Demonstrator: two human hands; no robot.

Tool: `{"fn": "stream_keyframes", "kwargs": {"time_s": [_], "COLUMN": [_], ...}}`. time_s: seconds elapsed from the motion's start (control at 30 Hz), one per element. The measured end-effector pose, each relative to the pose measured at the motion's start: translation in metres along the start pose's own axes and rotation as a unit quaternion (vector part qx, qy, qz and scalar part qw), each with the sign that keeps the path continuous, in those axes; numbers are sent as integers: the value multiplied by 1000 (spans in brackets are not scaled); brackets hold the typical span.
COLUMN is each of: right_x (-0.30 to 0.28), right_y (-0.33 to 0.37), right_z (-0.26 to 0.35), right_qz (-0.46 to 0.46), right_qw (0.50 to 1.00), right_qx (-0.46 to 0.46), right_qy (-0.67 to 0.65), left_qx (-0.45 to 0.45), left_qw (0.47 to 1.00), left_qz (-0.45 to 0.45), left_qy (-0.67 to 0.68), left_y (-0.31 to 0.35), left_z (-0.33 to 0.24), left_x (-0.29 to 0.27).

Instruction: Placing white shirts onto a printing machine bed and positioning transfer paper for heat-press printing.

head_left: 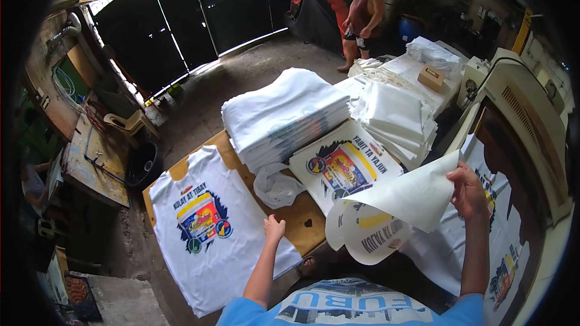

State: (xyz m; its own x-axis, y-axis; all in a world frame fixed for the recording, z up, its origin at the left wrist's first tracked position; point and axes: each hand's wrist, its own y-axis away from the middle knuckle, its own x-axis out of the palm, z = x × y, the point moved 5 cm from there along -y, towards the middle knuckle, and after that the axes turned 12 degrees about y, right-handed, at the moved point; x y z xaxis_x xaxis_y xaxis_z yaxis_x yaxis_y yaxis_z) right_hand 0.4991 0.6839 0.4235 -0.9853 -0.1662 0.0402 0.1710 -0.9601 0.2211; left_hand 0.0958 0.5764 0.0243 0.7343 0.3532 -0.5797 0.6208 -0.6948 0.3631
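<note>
My right hand [468, 190] is closed on the edge of a large curling transfer sheet [402, 199], whose printed design shows through the lower curl. The sheet hangs over a stack of printed transfer sheets [344, 166]. My left hand [275, 227] is closed at the side edge of a white T-shirt [211, 229]; whether its fingers hold anything is hidden. This shirt lies flat with a colourful printed design on its front. Another white printed shirt [447, 253] lies at the right, under and beside the raised sheet, by a heat press [522, 118].
A tall stack of folded white shirts [284, 111] stands on the wooden table [302, 220], with a crumpled white cloth [275, 187] before it. Behind are piled white sheets [393, 115] and a small cardboard box [431, 77]. A person [364, 15] stands at the back.
</note>
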Motion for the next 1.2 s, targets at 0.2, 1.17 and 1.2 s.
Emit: {"fn": "stream_keyframes", "kwargs": {"time_s": [0.2, 1.17, 1.2], "right_x": [-18, -139, -140], "right_y": [-136, -531, -534], "right_z": [-3, -367, -365], "right_qz": [43, -363, -364], "right_qw": [998, 838, 838], "right_qx": [10, 178, 176], "right_qy": [53, -366, -367], "left_qx": [-173, -298, -304], "left_qw": [953, 867, 862], "left_qz": [171, 387, 392], "left_qy": [-179, -103, -99], "left_y": [-24, -40, -41], "left_z": [-19, 32, 32], "left_x": [54, 96, 98]}}
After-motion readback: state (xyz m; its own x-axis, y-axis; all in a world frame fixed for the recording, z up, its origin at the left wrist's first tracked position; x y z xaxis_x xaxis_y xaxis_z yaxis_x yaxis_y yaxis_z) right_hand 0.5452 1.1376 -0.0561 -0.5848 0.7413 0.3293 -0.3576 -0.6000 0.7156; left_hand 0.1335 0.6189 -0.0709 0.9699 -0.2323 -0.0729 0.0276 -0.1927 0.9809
